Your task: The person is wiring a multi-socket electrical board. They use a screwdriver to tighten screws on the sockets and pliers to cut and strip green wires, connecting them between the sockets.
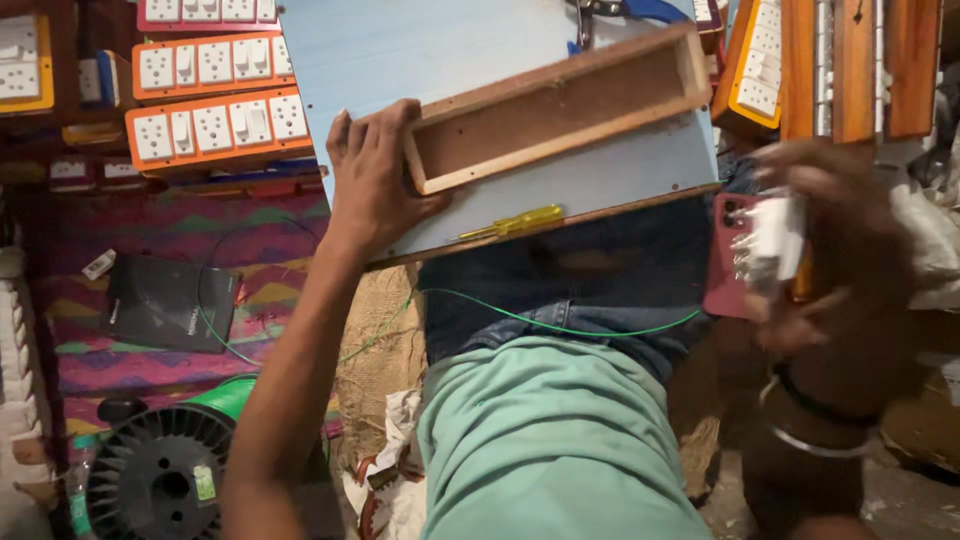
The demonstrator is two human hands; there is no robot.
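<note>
Wooden box frame [555, 105], open and empty, lying tilted on pale blue board [480, 60] across the lap, long side running up toward the right. Left hand [375, 180] pressed flat against the frame's near short end, fingers spread and lightly curled over the corner, thumb down on the board; steadying, not a closed grasp. Right hand [830, 240] off to the right, motion-blurred, fingers curled around a white switch module [775, 240]; grip looks closed on it but exact finger spread impossible to tell through the blur. Pink phone [725, 260] just behind that hand, resting on the thigh. Yellow-handled screwdriver [515, 222] lying on the board's near edge, just beside the frame, untouched. Green wire [560, 325] trailing across the jeans toward a green wire spool [165, 465] on the floor at left. Finished orange switch boards [215, 125] stacked beyond, well apart from the hands.

Judgement on doing it well: keep the left palm firm on the frame's end so it does not slide down the sloped board; bring the module in squarely over the open cavity, terminals clear of the wall; mind the screwdriver near the edge, likely to roll off if the board tips.
</note>
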